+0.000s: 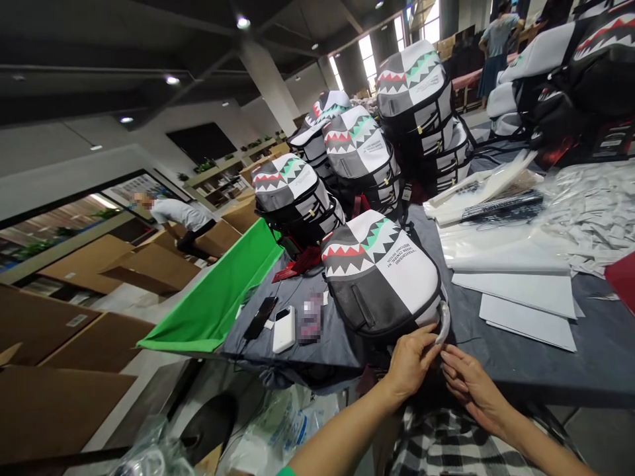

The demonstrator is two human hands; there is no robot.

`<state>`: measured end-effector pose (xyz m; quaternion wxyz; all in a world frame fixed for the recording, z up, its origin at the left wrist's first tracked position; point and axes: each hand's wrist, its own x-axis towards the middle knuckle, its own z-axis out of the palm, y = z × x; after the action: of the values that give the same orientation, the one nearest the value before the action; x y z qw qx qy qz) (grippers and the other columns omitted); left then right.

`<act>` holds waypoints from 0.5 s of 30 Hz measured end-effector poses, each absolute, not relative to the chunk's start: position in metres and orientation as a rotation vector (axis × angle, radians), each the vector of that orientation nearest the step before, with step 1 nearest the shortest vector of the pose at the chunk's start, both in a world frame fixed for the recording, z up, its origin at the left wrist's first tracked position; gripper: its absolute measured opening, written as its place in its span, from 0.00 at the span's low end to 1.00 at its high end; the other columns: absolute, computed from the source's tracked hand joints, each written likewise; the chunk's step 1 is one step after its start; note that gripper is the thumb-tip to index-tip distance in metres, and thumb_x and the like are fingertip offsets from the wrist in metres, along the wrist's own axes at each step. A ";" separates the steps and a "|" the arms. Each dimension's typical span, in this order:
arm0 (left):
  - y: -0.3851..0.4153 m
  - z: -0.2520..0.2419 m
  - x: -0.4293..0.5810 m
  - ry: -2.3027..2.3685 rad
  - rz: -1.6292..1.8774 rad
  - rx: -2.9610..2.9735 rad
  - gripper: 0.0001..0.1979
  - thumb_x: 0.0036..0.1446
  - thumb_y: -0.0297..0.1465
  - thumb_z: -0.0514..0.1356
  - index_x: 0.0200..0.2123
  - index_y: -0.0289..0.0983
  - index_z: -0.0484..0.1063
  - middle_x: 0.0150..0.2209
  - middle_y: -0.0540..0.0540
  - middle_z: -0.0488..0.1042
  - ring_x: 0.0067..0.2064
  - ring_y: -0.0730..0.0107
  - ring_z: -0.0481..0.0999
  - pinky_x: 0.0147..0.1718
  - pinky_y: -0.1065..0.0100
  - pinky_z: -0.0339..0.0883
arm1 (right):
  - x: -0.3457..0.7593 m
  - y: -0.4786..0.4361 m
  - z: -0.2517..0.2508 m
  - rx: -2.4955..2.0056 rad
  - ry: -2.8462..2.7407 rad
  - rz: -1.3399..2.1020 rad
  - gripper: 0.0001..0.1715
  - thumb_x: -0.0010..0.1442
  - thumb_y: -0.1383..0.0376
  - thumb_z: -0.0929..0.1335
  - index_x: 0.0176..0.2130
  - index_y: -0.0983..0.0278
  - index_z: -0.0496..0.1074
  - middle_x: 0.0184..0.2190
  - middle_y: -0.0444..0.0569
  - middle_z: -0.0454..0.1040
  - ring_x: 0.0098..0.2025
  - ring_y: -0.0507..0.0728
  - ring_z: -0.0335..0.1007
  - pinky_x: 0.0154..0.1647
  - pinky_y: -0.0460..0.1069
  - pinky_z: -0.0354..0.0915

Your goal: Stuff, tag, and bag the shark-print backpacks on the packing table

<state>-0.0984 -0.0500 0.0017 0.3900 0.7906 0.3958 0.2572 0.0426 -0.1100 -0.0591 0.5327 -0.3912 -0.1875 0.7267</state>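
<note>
A grey, white and black backpack (381, 271) with a red and green shark-tooth print lies at the table's front edge. At its lower right corner hangs a whitish wrapped strip (443, 322). My left hand (413, 357) pinches the lower end of this strip, beside the bag's bottom edge. Just to the right, my right hand (464, 378) has its fingers curled together, with the fingertips close to the strip's end; what they hold, if anything, is too small to tell.
Stacked backpacks (357, 145) stand behind. Plastic bags (506, 244) and white sheets (526, 304) lie right. A phone (260, 317) and white power bank (284, 329) lie left, near a green cloth bin (213, 291). One person (178, 215) bends over boxes; another (496, 46) stands behind.
</note>
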 end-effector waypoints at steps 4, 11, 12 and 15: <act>-0.052 -0.003 -0.104 0.983 0.744 1.988 0.22 0.63 0.30 0.62 0.60 0.40 0.71 0.60 0.41 0.75 0.59 0.59 0.76 0.60 0.59 0.69 | 0.043 -0.109 -0.051 -0.579 -0.254 1.911 0.24 0.50 0.60 0.79 0.28 0.63 0.62 0.19 0.31 0.53 0.17 0.41 0.29 0.12 0.38 0.35; -0.055 -0.001 -0.107 1.080 0.651 2.128 0.15 0.66 0.31 0.60 0.54 0.38 0.74 0.44 0.45 0.83 0.41 0.66 0.83 0.41 0.71 0.76 | 0.047 -0.092 -0.056 -0.497 -0.294 1.911 0.22 0.53 0.64 0.72 0.21 0.62 0.56 0.15 0.29 0.40 0.15 0.41 0.19 0.10 0.38 0.24; -0.056 -0.003 -0.107 1.056 0.600 2.301 0.15 0.68 0.30 0.56 0.56 0.38 0.73 0.43 0.45 0.83 0.40 0.67 0.83 0.42 0.71 0.76 | 0.049 -0.093 -0.055 -0.501 -0.293 1.891 0.18 0.54 0.65 0.72 0.22 0.63 0.59 0.16 0.29 0.41 0.16 0.41 0.19 0.11 0.38 0.24; -0.056 -0.019 -0.109 0.909 0.504 2.760 0.19 0.70 0.27 0.49 0.61 0.33 0.67 0.49 0.38 0.82 0.43 0.65 0.83 0.42 0.68 0.76 | 0.057 -0.099 -0.052 -0.524 -0.236 1.822 0.10 0.54 0.64 0.72 0.30 0.64 0.66 0.17 0.29 0.44 0.17 0.41 0.19 0.11 0.36 0.27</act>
<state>-0.1087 -0.0558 -0.0186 0.0959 0.9316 0.3067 0.1699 0.0570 -0.0986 -0.0521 0.5774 -0.2239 -0.1009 0.7787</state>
